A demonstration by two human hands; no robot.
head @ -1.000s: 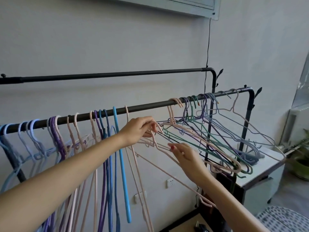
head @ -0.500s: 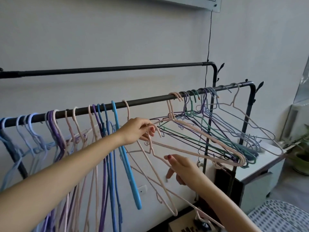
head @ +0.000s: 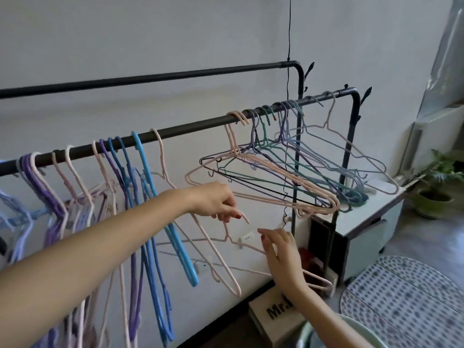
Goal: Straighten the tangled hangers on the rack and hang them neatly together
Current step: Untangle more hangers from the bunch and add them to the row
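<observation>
The front black rail (head: 190,127) carries tidy purple, pink and blue hangers (head: 113,172) on its left part. A tangled cluster of pink, green, purple and black hangers (head: 276,172) juts out sideways on its right part. My left hand (head: 213,199) pinches the hook of a loose pink hanger (head: 227,233) held below the rail, clear of the cluster. That hanger slants down to the right. My right hand (head: 281,252) is lower, fingers fairly straight, against the hanger's right shoulder.
A second, bare black rail (head: 150,77) runs behind, and a thin black cable (head: 289,71) hangs by the rack's end posts. A white cabinet (head: 371,222), a potted plant (head: 437,202), a "Mr." box (head: 276,310) and a patterned mat (head: 401,297) lie right and below.
My left hand has come down from the rail with the pink hanger's hook, drawing it out of the cluster. My right hand has dropped lower along the hanger.
</observation>
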